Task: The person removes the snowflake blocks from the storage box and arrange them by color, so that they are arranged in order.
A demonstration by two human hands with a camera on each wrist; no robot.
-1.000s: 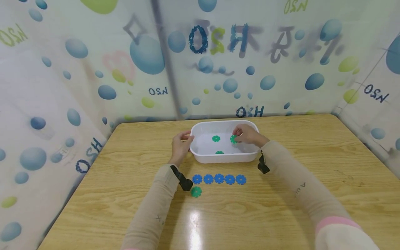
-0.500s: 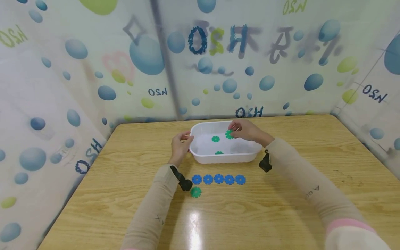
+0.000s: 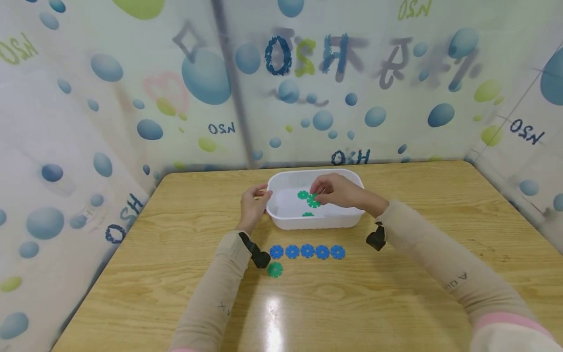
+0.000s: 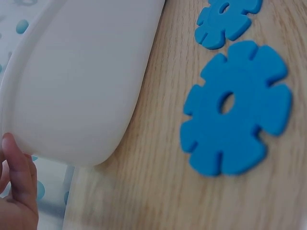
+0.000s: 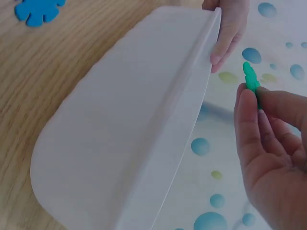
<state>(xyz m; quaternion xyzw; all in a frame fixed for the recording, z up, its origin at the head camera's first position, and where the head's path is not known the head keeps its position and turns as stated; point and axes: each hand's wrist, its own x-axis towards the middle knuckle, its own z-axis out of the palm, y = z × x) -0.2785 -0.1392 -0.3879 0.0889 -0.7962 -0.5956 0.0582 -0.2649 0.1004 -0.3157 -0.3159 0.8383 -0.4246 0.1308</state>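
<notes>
right hand [image 3: 336, 189] pinches green disc [image 3: 314, 201] above white tub [image 3: 314, 223]; left hand [image 3: 252, 208] grips tub's end. disc likely light, stiff, not fragile; best pinched by notched edge.

disc row [image 3: 307, 248] before the basin [image 3: 314, 223]

The left arm [image 3: 220, 288] slants forward and inward; the right arm [image 3: 448, 266] reaches in more diagonally, from the lower right. The left hand [image 3: 252, 209] grips between thumb and fingers. The right hand [image 3: 338, 190] points leftward, thumb and fingers [image 5: 248, 117] meeting in 1 pinch.
</notes>
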